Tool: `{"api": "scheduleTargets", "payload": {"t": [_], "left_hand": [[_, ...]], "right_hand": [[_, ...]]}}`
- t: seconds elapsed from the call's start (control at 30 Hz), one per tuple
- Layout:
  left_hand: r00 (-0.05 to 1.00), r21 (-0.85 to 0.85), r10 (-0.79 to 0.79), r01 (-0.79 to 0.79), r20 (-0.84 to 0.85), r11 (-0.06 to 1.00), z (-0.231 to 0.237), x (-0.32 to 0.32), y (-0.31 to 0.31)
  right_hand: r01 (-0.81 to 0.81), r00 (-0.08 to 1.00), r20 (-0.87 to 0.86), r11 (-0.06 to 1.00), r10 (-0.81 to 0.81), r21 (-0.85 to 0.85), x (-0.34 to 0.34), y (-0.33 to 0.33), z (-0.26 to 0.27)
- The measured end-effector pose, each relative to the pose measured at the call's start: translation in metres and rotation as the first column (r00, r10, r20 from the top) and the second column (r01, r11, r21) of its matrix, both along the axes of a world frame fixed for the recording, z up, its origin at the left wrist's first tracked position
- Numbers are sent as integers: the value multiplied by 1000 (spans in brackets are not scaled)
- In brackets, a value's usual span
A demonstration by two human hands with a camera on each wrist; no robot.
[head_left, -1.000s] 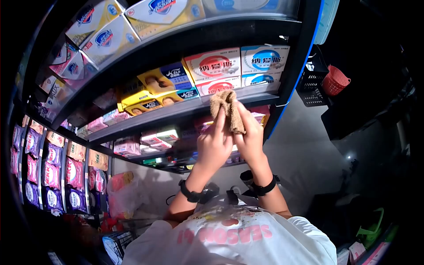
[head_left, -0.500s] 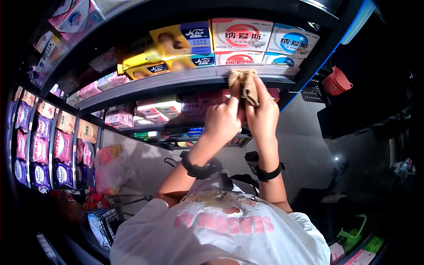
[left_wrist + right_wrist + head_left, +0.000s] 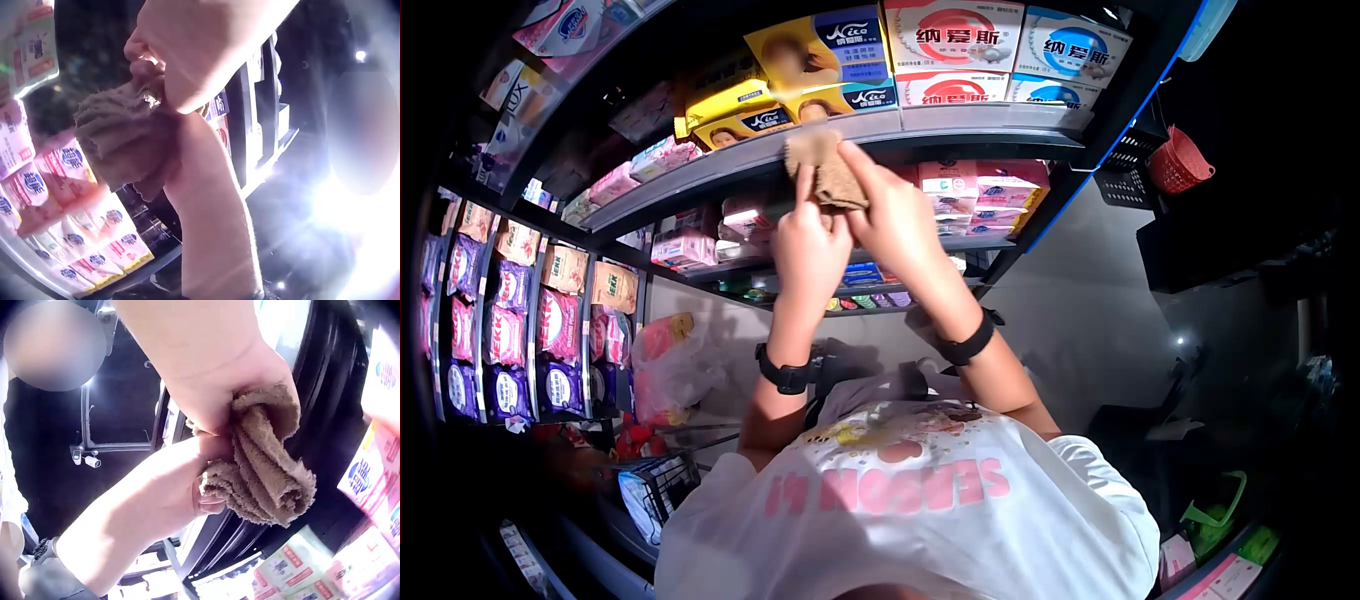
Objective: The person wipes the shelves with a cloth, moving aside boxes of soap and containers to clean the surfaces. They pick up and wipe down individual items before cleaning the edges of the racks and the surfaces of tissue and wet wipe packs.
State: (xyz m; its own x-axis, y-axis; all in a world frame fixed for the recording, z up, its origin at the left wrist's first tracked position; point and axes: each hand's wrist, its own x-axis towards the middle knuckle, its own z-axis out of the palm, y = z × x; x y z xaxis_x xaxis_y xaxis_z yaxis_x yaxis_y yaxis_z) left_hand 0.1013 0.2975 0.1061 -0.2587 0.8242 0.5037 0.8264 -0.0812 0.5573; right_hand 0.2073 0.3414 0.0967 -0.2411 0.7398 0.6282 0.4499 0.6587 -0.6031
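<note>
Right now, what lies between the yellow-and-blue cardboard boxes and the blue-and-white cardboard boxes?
Stacked red-and-white boxes, as the head view shows.

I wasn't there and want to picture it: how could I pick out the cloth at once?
Find the black shelving and, on it, the yellow boxes. By the front edge below them, the left hand and right hand meet, gripping the cloth. It is the crumpled, fuzzy brown piece, plain and soft-looking among crisp, brightly printed packs.
</note>
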Motion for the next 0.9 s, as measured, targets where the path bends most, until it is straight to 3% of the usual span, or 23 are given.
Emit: {"api": "scheduleTargets", "payload": {"t": [0.1,0.13,0.17,0.23,0.27,0.43,0.5,0.6,0.63,0.73,0.77,0.8,0.83,0.87,0.9], "left_hand": [[980,24,-187,186,64,982,-2,28,11],[972,20,-233,233,12,972,-1,39,14],[962,13,-270,271,-40,962,0,50,16],[933,-52,-349,345,-89,937,-4,67,23],[917,-22,-375,375,-136,927,-8,73,26],[882,-27,-452,453,-131,891,-14,67,24],[890,83,-430,445,-151,892,-19,54,23],[929,73,-360,366,-91,928,-15,24,10],[944,1,-316,318,-92,948,-11,11,5],[971,-38,-237,236,-22,971,-12,-32,-7],[978,-28,-207,207,-6,978,-12,-49,-10],[984,121,-176,178,-34,976,-18,-65,-11],[984,-9,-164,165,74,986,-13,-80,-18],[984,43,-159,156,81,987,-12,-98,-24],[983,87,-160,152,92,985,-12,-114,-30]], "right_hand": [[83,989,-116,995,-89,-55,37,5,2],[85,976,-205,995,-71,61,49,9,3],[183,967,-168,980,-194,-79,60,4,6],[286,944,-157,957,-289,-46,79,4,6],[306,931,-171,944,-324,-123,87,6,-1],[339,921,-147,928,-361,-155,80,-6,8],[287,945,-136,953,-299,-102,72,-5,4],[238,965,-105,971,-239,-23,40,-5,-1],[214,973,-94,976,-211,23,27,-5,0],[126,989,-56,985,-134,-116,-17,-14,7],[87,995,-39,990,-91,-107,-35,-18,9],[-2,998,-67,997,-3,-79,-50,-20,7],[-88,992,-95,993,81,-76,-65,-22,10],[-141,988,-71,989,138,-38,-79,-22,10],[-181,983,3,972,183,-154,-89,-30,24]]}}
